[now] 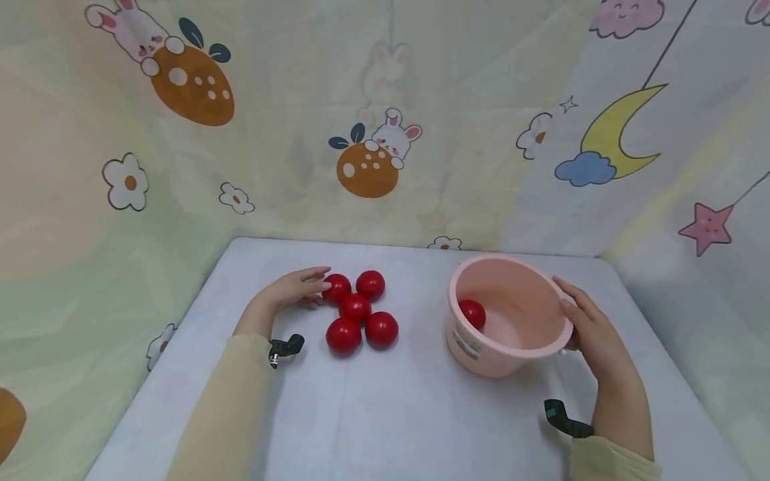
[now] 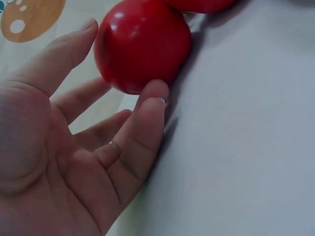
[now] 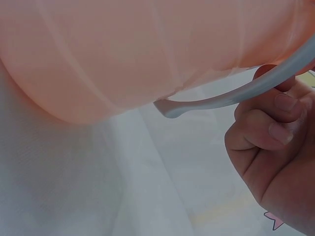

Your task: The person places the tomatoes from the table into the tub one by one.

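Note:
My left hand (image 1: 291, 292) is at the leftmost back one of several glossy red balls (image 1: 338, 288) on the table. Its thumb and fingers are spread loosely about that ball (image 2: 142, 46), with a fingertip at its lower side in the left wrist view. The other balls, among them the middle one (image 1: 355, 308), sit close together. To the right, a pink bucket (image 1: 481, 357) leans with its mouth toward me, one red ball (image 1: 472, 314) inside. My right hand (image 1: 592, 327) grips the bucket's right rim, fingers curled beside its grey handle (image 3: 231, 98).
A white-covered table (image 1: 385, 421) lies under everything. Behind it and at both sides hangs a printed cloth (image 1: 289, 147) with bunnies, flowers and a moon. A dark wrist mount (image 1: 286, 349) sits on the left wrist and another mount (image 1: 565, 421) on the right.

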{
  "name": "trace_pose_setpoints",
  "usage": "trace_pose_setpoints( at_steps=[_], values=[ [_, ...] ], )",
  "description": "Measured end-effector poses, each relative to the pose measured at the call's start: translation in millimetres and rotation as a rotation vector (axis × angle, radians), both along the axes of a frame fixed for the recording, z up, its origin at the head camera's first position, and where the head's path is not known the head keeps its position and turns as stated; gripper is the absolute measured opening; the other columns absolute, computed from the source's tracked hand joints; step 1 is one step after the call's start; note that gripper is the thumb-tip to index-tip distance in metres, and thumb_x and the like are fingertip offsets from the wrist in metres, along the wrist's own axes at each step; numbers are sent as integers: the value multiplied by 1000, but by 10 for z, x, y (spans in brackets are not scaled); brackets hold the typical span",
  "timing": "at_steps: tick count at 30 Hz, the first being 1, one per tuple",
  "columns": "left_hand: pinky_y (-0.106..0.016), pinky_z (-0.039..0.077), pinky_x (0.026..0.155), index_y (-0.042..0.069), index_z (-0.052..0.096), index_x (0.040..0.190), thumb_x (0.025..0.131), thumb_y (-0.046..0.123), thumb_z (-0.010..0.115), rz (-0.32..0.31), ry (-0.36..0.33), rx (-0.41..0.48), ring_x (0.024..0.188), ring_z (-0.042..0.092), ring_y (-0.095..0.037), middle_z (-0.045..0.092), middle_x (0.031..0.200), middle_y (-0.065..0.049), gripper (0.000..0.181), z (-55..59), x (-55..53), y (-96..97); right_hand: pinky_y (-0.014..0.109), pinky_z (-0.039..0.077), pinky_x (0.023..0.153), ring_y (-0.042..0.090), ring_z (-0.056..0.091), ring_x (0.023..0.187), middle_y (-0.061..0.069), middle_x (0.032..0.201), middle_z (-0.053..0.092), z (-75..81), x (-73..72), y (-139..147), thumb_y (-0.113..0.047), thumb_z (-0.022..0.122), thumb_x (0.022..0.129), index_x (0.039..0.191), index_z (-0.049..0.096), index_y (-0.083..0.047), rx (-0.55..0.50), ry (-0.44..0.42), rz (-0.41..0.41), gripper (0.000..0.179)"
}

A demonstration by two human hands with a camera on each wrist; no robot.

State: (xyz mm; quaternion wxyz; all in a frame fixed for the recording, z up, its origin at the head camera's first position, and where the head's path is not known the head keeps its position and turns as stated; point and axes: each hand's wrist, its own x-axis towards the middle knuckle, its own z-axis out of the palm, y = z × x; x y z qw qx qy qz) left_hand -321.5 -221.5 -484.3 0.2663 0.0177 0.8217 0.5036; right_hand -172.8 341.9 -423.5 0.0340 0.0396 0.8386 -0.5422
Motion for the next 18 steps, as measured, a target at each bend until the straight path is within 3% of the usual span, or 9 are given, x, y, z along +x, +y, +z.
trace_pose_setpoints(
  at_steps=[7,11,18],
  values=[
    [-35,57,93,39,47,145,81,55,74,34,50,-30,105,68,-21,54,139,-4,71,-91,51,-15,28,57,65,20,66,79,-16,127,53,-30,-21,-2,-53,37,103,155,27,-39,16,30,10,55],
    [-39,53,99,41,49,142,80,58,74,25,80,-56,109,66,-20,53,141,-1,70,-99,79,-5,28,58,67,18,67,82,-18,130,51,-20,-21,-11,-56,38,102,155,27,-41,25,18,-5,56],
    [-38,54,96,41,51,141,80,58,74,40,118,-95,111,63,-21,55,138,1,67,-103,116,96,28,58,67,17,68,81,-19,128,52,-33,-16,4,-54,38,102,155,27,-40,21,26,-6,56]
  ],
)
